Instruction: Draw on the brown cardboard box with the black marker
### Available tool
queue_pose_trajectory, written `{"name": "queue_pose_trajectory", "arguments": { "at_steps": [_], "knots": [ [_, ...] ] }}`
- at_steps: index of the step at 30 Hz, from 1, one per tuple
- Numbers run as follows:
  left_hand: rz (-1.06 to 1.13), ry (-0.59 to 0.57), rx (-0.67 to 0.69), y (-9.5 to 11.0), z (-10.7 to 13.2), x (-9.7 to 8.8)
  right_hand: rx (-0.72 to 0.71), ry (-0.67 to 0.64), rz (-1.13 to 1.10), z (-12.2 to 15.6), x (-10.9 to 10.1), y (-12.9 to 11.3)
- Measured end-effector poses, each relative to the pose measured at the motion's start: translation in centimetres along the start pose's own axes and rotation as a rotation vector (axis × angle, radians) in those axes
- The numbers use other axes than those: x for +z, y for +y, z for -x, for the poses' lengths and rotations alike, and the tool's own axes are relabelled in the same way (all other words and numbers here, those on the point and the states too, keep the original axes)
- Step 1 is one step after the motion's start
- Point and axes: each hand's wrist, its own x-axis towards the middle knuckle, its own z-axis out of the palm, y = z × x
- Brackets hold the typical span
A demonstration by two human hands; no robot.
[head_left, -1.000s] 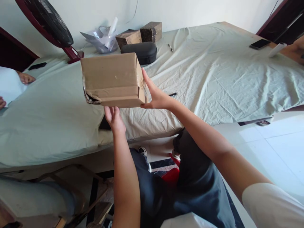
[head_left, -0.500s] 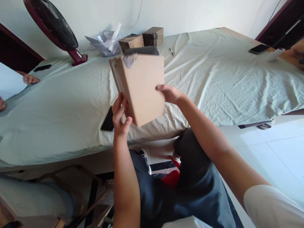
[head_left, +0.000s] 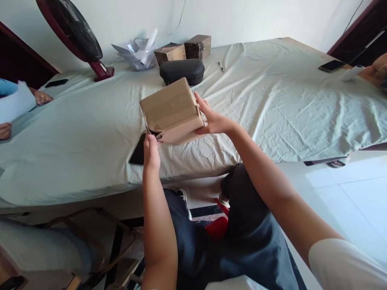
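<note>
The cardboard box (head_left: 171,104) is located at the centre of the frame, supported by both hands and apparently raised over the cloth-covered surface (head_left: 284,100). The box is tilted: its right end sits higher in the frame than its left.

The left hand (head_left: 152,152) is at the lower left corner of the box. Its grip is holding the box beside the torn corner (head_left: 156,134), presumably to carry weight from below and steady the damaged edge. The finger placement beneath is hidden. The right hand (head_left: 214,120) is at the right end. Its grip is holding that end with the digits spread from high to low, probably to control the tilt. With contact at opposite ends, the load is likely balanced and the top left exposed to view.

A phone (head_left: 138,154) lies just left of the left hand, partly behind it. Beyond the box, in the upper centre, rest a black case (head_left: 182,71) and two small boxes (head_left: 198,46); their position near the wall (head_left: 242,20) probably leaves working room in front. A pen (head_left: 221,66) lies right of the case.
</note>
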Motion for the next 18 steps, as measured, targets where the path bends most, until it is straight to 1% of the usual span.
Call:
{"name": "queue_pose_trajectory", "arguments": {
  "at_steps": [2,4,8,11,15,18],
  "knots": [
    [0.014,0.107,-0.034,-0.3,-0.3,-0.3,-0.056,0.034,0.103,-0.4,0.6,0.4],
    [-0.002,0.137,-0.017,0.1,-0.4,-0.4,-0.096,0.043,0.153,-0.8,1.1,0.6],
    [0.006,0.049,-0.013,1.5,0.1,-0.2,-0.113,0.046,0.183,-0.8,1.2,0.8],
    [0.017,-0.010,-0.057,2.3,0.3,0.4,-0.088,0.054,0.140,-0.3,0.6,0.9],
    [-0.024,-0.064,-0.101,2.9,0.4,1.4,-0.048,0.084,0.079,0.2,0.2,0.8],
    [0.074,-0.069,-0.044,3.2,0.6,2.5,-0.025,0.078,0.064,0.0,0.2,0.8]
  ]
}}
